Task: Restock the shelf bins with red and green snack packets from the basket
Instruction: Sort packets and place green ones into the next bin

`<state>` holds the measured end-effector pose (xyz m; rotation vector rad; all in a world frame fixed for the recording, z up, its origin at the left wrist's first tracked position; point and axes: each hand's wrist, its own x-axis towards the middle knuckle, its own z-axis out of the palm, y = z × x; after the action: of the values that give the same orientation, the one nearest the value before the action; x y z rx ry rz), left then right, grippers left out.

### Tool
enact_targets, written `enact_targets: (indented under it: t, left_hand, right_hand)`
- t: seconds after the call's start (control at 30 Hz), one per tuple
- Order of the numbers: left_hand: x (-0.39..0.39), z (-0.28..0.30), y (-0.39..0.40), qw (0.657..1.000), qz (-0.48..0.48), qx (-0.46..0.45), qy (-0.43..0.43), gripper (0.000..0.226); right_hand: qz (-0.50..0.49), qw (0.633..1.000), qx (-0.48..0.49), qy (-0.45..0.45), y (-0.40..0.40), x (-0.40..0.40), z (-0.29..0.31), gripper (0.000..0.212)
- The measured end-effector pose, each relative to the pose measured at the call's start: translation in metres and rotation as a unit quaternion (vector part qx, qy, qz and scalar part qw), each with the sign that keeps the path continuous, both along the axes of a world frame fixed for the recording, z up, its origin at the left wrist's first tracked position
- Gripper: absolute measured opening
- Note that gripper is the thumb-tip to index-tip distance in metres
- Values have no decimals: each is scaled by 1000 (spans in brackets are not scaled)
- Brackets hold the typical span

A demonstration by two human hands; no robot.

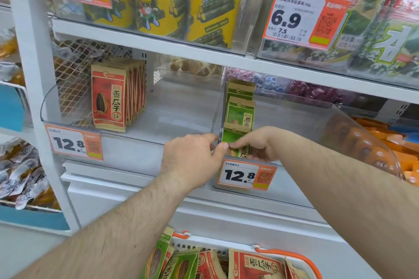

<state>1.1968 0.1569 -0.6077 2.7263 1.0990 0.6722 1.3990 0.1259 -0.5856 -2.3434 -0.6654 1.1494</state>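
Red packets point(108, 97) are stood in the left bin point(158, 124); green packets point(240, 106) in the right bin point(294, 120). The front green packet point(235, 140), sunflower-seed printed, is pinched by both the left hand point(192, 156) and right hand point(256, 145). More are held in the basket point(303, 258).

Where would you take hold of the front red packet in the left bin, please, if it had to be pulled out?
I would pinch the top edge of the front red packet, coming from the front and above. It stands upright with more packets pressed behind it, so its back is blocked, while its tan top strip rises clear of the left bin front wall. Its left side looks free as well.
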Motion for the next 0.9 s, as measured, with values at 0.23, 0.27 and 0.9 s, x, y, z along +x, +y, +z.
enact_targets:
  t: [0.23,0.27,0.9]
  left_hand:
    - [-1,3,-2,1000,8,-24,-12,42]
    - [0,4,-2,999,9,-37,-23,42]
    - [3,26,12,732,-180,-437,-490,23]
  right_hand:
    - [-49,992,113,-33,-20,5,9,8]
    - [-53,986,151,-44,-27,7,13,8]
    - [-57,947,315,-36,-62,1,61,13]
